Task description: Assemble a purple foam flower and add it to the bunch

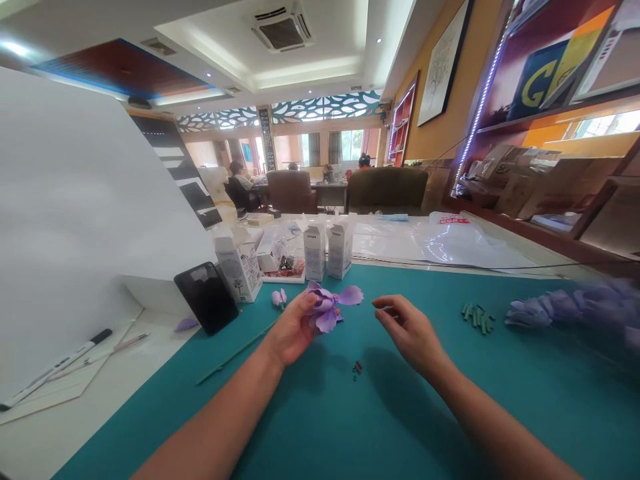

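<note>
Between the thumb and fingers of my left hand [295, 328] is a purple artificial flower [325, 312], its petals spread and one petal reaching out to the right. My right hand [407, 328] hovers just right of the flower, apart from it, with thumb and forefinger slightly parted and nothing visible between them. A pale purple bud [279, 298] and a long green stem [237, 353] lie on the green mat [310, 427] behind and left of my left hand. Several tiny dark tube pieces [357, 368] rest on the mat between my forearms.
Short green tubes [479, 318] and a row of purple flowers [560, 305] lie at the right. A black phone or tablet [206, 298] leans by white boxes [239, 270] at the back left. Pens [65, 363] lie left of the mat. People sit in the background.
</note>
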